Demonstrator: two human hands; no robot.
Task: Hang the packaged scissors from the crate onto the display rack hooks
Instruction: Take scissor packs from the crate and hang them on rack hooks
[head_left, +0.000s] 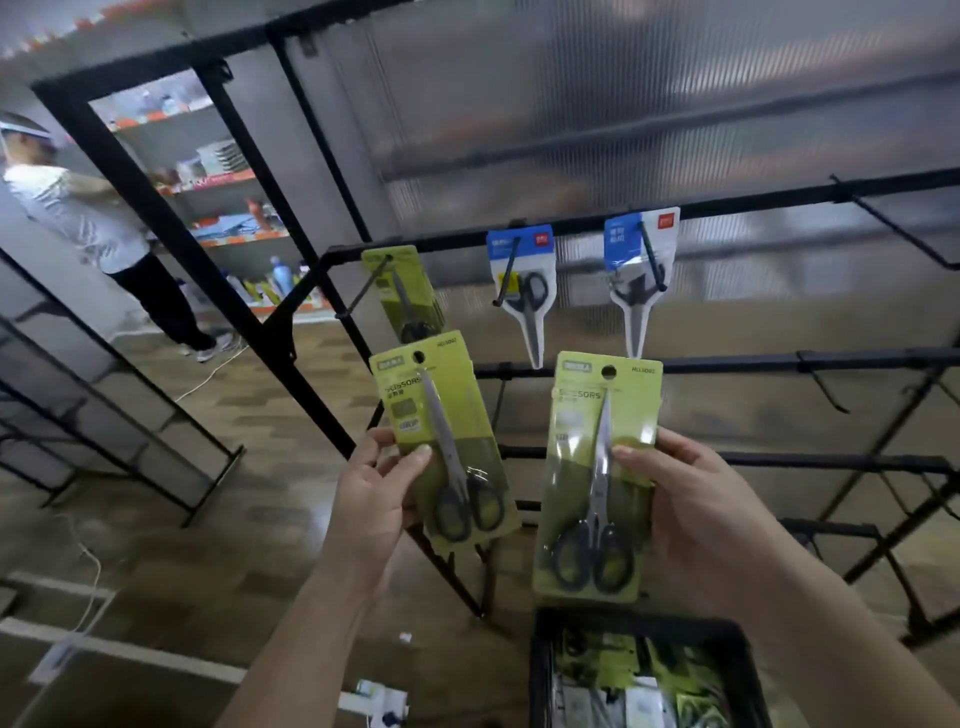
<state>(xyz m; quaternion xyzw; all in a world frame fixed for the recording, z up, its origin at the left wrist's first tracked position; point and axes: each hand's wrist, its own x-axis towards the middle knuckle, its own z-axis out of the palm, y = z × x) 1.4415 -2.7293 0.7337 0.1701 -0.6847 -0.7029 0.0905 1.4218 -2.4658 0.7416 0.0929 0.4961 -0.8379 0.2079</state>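
The step in hand is the carry to the display rack (576, 227): each hand brings up one green pack of scissors, and neither pack is on a hook yet. The left hand (374, 483) pinches the left pack (441, 441) by its left edge, with the thumb across the front and the fingers behind. The right hand (691, 499) grips the right pack (597, 483) by its right edge in the same way. Both packs are held upright in the air, hang holes at the top, below the upper bar where one hung green pack (402, 291) and two blue packs (522, 291) are already in place. The crate (639, 619) sits low by the rack's foot with more packs inside (too blurred to count). Next, I judge, a pack's hole must be lined up with a hook tip and slid back along it. The hook (363, 287) carrying the hung green pack, just above the left pack, looks the likely one.
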